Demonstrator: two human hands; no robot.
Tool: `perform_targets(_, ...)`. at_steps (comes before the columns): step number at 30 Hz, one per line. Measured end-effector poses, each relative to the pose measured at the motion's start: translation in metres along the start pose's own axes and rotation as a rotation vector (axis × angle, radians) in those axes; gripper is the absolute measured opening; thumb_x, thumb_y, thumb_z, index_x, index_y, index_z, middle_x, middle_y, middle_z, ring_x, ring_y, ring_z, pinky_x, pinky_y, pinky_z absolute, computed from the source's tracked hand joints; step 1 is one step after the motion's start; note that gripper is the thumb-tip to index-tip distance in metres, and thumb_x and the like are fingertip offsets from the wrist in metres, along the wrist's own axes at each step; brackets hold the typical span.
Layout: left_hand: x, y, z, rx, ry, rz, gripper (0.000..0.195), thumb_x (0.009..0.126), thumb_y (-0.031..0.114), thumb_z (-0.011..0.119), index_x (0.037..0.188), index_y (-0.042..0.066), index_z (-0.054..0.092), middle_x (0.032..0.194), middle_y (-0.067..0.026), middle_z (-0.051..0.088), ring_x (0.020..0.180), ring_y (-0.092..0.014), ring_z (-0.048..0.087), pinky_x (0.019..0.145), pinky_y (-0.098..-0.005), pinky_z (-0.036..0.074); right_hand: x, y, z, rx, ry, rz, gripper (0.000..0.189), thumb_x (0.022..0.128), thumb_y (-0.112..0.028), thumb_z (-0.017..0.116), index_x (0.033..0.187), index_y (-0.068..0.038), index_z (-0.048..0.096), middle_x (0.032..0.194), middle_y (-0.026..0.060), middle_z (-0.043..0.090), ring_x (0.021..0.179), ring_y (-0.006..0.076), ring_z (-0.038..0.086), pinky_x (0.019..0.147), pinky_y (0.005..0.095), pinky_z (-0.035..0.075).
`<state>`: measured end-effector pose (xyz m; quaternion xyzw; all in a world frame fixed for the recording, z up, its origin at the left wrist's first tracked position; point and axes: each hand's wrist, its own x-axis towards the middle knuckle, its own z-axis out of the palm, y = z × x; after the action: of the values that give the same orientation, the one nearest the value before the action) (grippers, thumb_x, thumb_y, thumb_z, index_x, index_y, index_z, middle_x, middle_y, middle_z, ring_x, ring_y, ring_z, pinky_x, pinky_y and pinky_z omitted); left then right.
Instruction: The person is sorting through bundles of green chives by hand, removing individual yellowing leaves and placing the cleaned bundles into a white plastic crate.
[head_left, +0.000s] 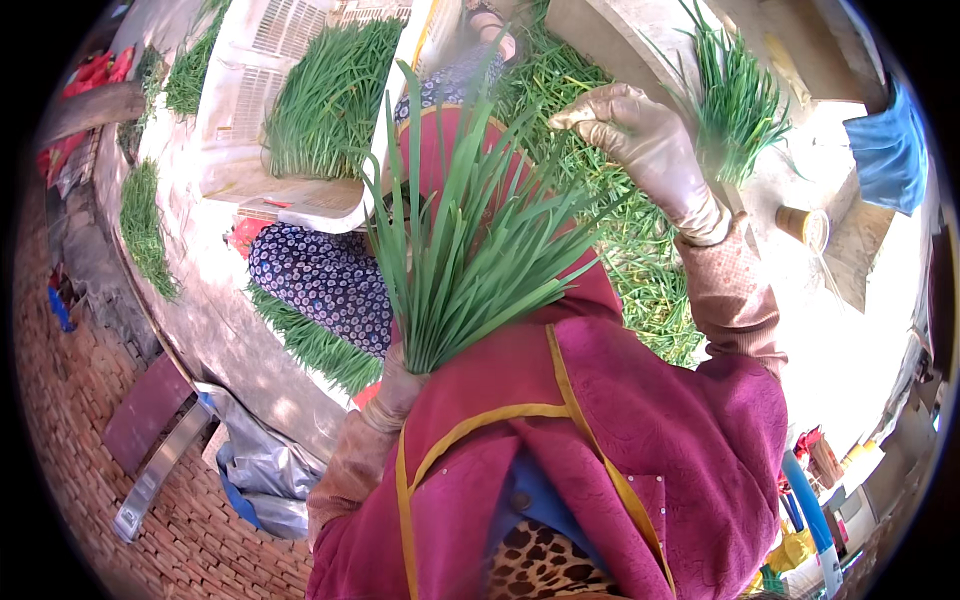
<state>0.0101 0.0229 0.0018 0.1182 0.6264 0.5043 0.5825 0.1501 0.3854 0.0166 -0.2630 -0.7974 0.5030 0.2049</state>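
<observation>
My left hand (395, 388), in a thin pale glove, grips a bunch of long flat green leaves, likely garlic chives (457, 262), by its base. The leaves fan upward and to the right in front of my maroon apron (480, 375). To the right of the bunch, my right hand (637, 142) is raised in a whitish glove. Its thumb and fingertips are bent close together, and whether a thin leaf is pinched between them cannot be seen. Below that hand lies a heap of loose chives (645, 277).
A white plastic crate (300, 196) at upper left holds stacked chives (330, 97). Another bundle (739, 112) leans at upper right, near a roll of tape or twine (802, 225). More chives (322, 337) lie beside my leg. A blue cloth (889, 150) hangs far right.
</observation>
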Motion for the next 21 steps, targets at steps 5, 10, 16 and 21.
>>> perform_targets(5,0.0,-0.003,-0.002,0.009,-0.002,-0.007,0.029,0.077,-0.002,0.075,0.105,0.002,0.069,0.103,-0.0043,0.07,0.092,-0.012,0.064,0.082,-0.0284,0.052,-0.001,0.002,0.008,-0.064,-0.106,0.011,0.028,0.082,-0.026,0.074,0.103,-0.008,0.073,0.09,0.0094,0.068,0.087,0.0215,0.065,0.078,0.0344,0.051)
perform_targets(10,0.0,0.009,-0.001,0.199,-0.023,0.05,0.03,0.077,-0.003,0.075,0.106,0.002,0.069,0.105,-0.0043,0.07,0.095,-0.012,0.064,0.084,-0.0292,0.052,-0.004,0.0,0.029,0.083,-0.159,0.108,0.032,0.077,-0.032,0.077,0.097,-0.007,0.074,0.086,0.009,0.067,0.088,0.0227,0.062,0.08,0.0361,0.047)
perform_targets(16,-0.001,-0.003,-0.001,0.084,0.014,0.076,0.034,0.077,-0.003,0.074,0.11,0.001,0.066,0.107,-0.0062,0.069,0.097,-0.015,0.064,0.086,-0.0307,0.051,-0.013,0.017,0.051,-0.452,0.116,-0.215,0.025,0.079,-0.033,0.073,0.077,-0.009,0.069,0.071,0.0054,0.062,0.074,0.0262,0.058,0.071,0.0365,0.044)
perform_targets(21,0.001,-0.005,-0.006,0.158,-0.008,0.018,0.039,0.076,0.002,0.076,0.113,0.0,0.062,0.106,-0.0086,0.069,0.094,-0.017,0.065,0.083,-0.032,0.051,-0.014,0.005,0.05,0.076,0.149,0.318,0.027,0.085,-0.031,0.07,0.08,-0.005,0.07,0.067,0.004,0.064,0.059,0.0137,0.053,0.059,0.0279,0.044)
